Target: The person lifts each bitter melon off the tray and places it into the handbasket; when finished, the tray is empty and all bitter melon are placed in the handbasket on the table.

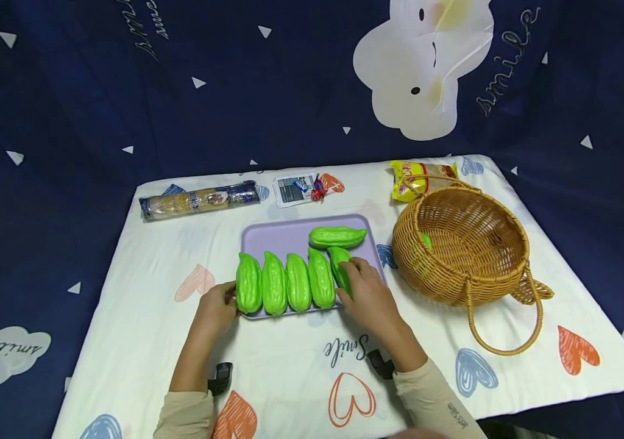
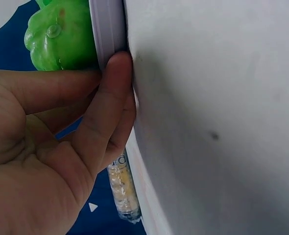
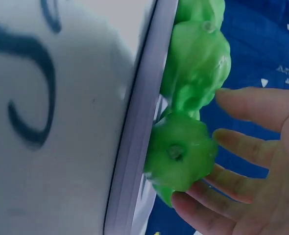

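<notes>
Left grip (image 1: pixel 217 310) pinches tray (image 1: pixel 273 235), near left. Right grip (image 1: pixel 370 300) spread apart at near row's rightmost green gourd (image 1: pixel 337 261), apparently touching.

I count six gourds (image 1: pixel 298 283) on one tray (image 1: pixel 276 236) (plus one basket (image 1: pixel 427 277), one yellow packet (image 1: pixel 418 168)).

The head view looks forward and down at the table (image 1: pixel 142 317). The wrist views, tipped sideways, look from very close past the left hand (image 2: pixel 46 156) and right hand (image 3: pixel 276 166). Both share the purple tray (image 1: pixel 279 235), maybe just a corner in the left.
</notes>
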